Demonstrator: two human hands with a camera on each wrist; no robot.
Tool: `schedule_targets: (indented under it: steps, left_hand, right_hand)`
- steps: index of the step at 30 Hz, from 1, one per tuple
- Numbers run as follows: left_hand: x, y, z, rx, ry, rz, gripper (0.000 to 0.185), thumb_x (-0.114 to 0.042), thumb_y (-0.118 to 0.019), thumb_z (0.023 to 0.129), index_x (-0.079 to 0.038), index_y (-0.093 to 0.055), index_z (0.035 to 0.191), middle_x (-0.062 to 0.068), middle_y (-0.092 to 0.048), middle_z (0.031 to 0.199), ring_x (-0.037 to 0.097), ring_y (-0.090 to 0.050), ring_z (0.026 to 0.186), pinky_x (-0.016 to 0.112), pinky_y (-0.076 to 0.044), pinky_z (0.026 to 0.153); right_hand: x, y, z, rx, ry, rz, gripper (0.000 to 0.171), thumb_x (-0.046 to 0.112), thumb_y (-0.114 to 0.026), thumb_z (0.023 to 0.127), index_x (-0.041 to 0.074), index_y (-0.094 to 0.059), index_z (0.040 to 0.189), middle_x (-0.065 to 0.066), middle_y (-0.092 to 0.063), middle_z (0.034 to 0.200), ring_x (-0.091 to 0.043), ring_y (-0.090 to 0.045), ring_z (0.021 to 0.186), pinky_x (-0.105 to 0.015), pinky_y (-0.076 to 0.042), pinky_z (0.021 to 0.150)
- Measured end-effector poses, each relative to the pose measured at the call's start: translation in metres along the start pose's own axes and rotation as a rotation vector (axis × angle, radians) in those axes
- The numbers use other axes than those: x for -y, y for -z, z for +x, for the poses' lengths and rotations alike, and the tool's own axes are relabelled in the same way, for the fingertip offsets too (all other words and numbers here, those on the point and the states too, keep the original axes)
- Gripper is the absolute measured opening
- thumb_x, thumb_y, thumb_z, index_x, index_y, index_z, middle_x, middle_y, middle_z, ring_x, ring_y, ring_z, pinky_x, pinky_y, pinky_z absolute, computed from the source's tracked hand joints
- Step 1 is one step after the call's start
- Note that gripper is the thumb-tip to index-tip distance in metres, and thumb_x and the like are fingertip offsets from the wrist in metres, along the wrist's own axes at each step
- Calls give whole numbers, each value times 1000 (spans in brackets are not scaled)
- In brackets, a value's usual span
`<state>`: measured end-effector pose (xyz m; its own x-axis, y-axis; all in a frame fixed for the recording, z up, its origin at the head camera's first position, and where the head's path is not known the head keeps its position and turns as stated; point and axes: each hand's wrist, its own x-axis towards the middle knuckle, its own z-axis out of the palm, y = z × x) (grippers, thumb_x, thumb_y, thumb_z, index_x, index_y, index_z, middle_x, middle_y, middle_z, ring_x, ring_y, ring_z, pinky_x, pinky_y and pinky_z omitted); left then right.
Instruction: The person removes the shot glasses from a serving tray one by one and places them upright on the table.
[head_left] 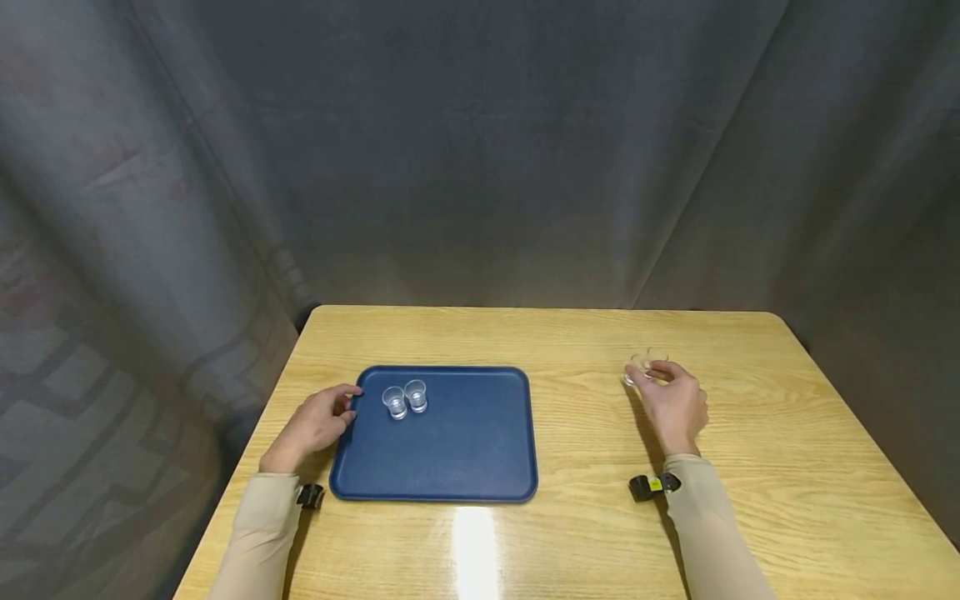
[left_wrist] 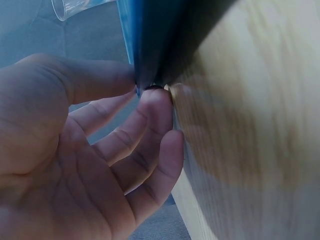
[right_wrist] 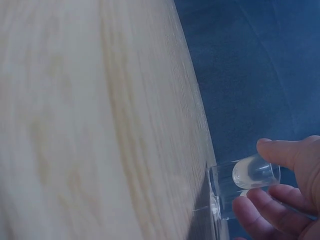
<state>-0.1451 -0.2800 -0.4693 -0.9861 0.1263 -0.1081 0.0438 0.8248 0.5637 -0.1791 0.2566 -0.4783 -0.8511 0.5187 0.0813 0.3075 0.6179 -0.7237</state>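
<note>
My left hand (head_left: 318,423) is at the left rim of the blue tray (head_left: 457,450); in the left wrist view the thumb lies against the rim and curled fingers reach beneath its edge. Two clear shot glasses stand side by side on the tray: the left glass (head_left: 394,402) and the right glass (head_left: 416,395). On the right of the table, my right hand (head_left: 677,406) pinches a clear shot glass (right_wrist: 257,172) between thumb and fingers. Another clear glass (right_wrist: 227,207) is close beside it, partly hidden by the fingers.
The tray lies flat on a light wooden table (head_left: 585,433). Dark grey curtains (head_left: 480,167) hang behind the table and along both sides. A bright light reflection (head_left: 476,546) shows on the wood in front of the tray.
</note>
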Motion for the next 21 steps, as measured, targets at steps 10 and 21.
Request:
schedule_targets:
  steps: [10,21]
  left_hand:
    - [1,0,0,-3,-4,-11,40,-2,-64,100,1,-64,140,15,-67,106,25,-62,90,40,-51,78]
    - [1,0,0,-11,-11,-1,40,-3,-64,99,2,-64,139,15,-67,106,25,-62,90,39,-51,78]
  right_hand:
    - [-3,-2,0,-9,42,10,58,58,-78,91,14,-76,129,-10,-79,123,-37,-74,98,-36,-42,67]
    - [-1,0,0,-27,65,-6,58,59,-75,92,14,-77,127,-10,-79,123,-37,-72,93,-37,-42,66]
